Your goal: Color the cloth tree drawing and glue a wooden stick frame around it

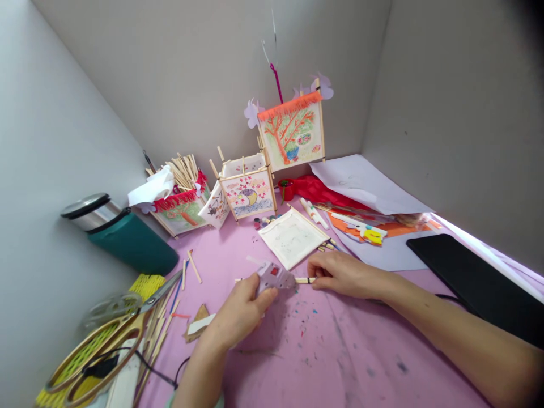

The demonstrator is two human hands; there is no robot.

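My left hand is wrapped round a small pale glue gun, its nozzle pointing right at a thin wooden stick that lies flat on the pink table cover. My right hand pinches the right end of that stick and holds it down. Just behind the hands lies a square white paper panel framed with sticks.
Paper lanterns stand at the back: two low ones and a tall one with an orange tree. A teal flask lies left; scissors, rings and loose sticks sit front left. Papers and a black tablet lie right.
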